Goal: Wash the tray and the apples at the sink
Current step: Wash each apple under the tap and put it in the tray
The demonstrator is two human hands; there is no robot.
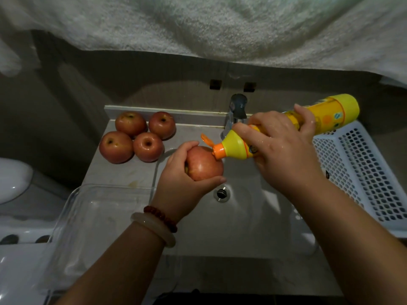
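Over the white sink basin point(242, 219) my left hand point(178, 183) grips a red apple point(206, 165). My right hand point(279, 148) holds a yellow dish soap bottle point(237, 146) tipped down to the left, its orange flip cap open and the nozzle touching the apple's top. Several more red apples point(137, 136) sit in a cluster on the counter at the back left. A clear glass tray point(92, 216) lies on the counter left of the basin, partly under my left forearm.
A grey tap point(236, 111) stands behind the basin, with the drain point(221, 193) below the apple. A white perforated plastic basket point(361, 170) sits at the right. A towel point(198, 25) hangs overhead. Part of a white toilet point(12, 179) shows at far left.
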